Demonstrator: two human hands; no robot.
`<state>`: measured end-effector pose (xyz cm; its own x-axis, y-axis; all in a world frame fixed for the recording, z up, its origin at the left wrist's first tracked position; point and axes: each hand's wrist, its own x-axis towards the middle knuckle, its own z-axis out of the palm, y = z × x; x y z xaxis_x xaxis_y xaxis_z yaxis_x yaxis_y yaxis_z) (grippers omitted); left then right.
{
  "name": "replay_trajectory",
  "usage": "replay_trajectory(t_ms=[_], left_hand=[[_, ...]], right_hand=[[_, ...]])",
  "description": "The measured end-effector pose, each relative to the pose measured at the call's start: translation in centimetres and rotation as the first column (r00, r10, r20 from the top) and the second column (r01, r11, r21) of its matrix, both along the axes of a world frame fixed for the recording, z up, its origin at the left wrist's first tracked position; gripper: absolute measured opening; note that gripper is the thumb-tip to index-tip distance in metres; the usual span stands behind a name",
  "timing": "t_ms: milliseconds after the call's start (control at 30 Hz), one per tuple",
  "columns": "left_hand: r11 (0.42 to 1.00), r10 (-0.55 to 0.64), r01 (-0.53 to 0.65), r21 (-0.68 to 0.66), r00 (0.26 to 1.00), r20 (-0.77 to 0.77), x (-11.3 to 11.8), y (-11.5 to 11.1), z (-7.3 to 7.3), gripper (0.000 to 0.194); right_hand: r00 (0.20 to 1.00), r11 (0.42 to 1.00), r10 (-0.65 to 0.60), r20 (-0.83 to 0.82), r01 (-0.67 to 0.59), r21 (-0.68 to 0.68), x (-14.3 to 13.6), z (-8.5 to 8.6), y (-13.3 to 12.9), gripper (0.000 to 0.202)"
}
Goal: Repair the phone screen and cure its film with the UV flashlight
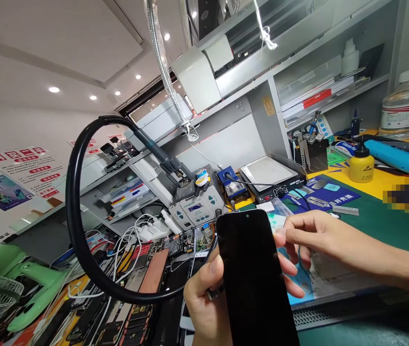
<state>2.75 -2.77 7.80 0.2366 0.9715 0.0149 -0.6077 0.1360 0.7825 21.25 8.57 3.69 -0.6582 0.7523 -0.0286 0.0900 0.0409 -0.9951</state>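
My left hand (206,293) is wrapped around a smartphone (257,283) with a black, dark screen and a small camera hole near its top. The thumb lies along the phone's left edge, and fingertips show past its right edge. My right hand (308,235) reaches in from the right, thumb and index finger pinched together at the phone's upper right edge. Whether a small part sits in that pinch is too hard to see. Beneath the right hand lies a light blue and grey work surface (307,283).
A black hose (73,192) loops from a hot-air station (199,209) on the left. Phone parts, including a pinkish phone back (154,270), and white cables crowd the left bench. A yellow bottle (361,166) and a green fan (28,283) stand at the sides.
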Motion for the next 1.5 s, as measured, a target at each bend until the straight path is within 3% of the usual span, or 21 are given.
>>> replay_trajectory(t_ms=[600,700,833,900,1000,1067,1300,1400,1500], left_hand=[[0.996,-0.089,0.086,0.037,0.994,0.064,-0.2,0.0,0.0,0.072],[0.992,-0.121,0.122,-0.028,0.992,0.038,-0.3,0.3,-0.3,0.071],[0.964,-0.213,0.211,-0.162,0.977,0.003,0.0,1.4,-1.4,0.072],[0.942,-0.267,0.26,-0.214,0.964,-0.005,0.1,2.0,-1.9,0.073],[0.91,-0.31,0.291,-0.294,0.951,-0.019,0.2,2.6,-2.4,0.073],[0.895,-0.326,0.298,-0.333,0.945,-0.028,0.2,2.8,-2.5,0.072],[0.857,-0.385,0.362,-0.368,0.923,0.011,0.5,3.4,-3.3,0.075],[0.853,-0.399,0.374,-0.365,0.917,0.007,0.4,3.6,-4.0,0.079],[0.872,-0.379,0.356,-0.335,0.925,-0.003,0.3,3.7,-4.4,0.079]], right_hand=[[1.0,1.0,-0.02,0.002,0.02,0.017,-0.1,0.0,0.1,0.046],[0.997,0.999,-0.051,-0.05,0.052,0.012,0.1,0.4,0.1,0.045],[0.961,0.99,-0.098,-0.258,0.119,0.069,0.9,1.4,-0.1,0.04],[0.952,0.994,-0.05,-0.303,0.076,0.075,1.2,1.8,-0.3,0.037],[0.951,0.999,0.033,-0.307,-0.042,-0.022,1.2,2.0,-0.6,0.033],[0.948,0.996,0.014,-0.318,-0.041,-0.079,0.9,1.9,-0.6,0.037],[0.962,0.997,-0.079,-0.263,0.07,-0.043,0.7,0.8,0.3,0.051],[0.957,0.988,-0.151,-0.248,0.151,-0.019,0.9,1.0,0.7,0.061],[0.953,0.99,-0.137,-0.271,0.137,-0.022,1.0,1.5,0.7,0.057]])
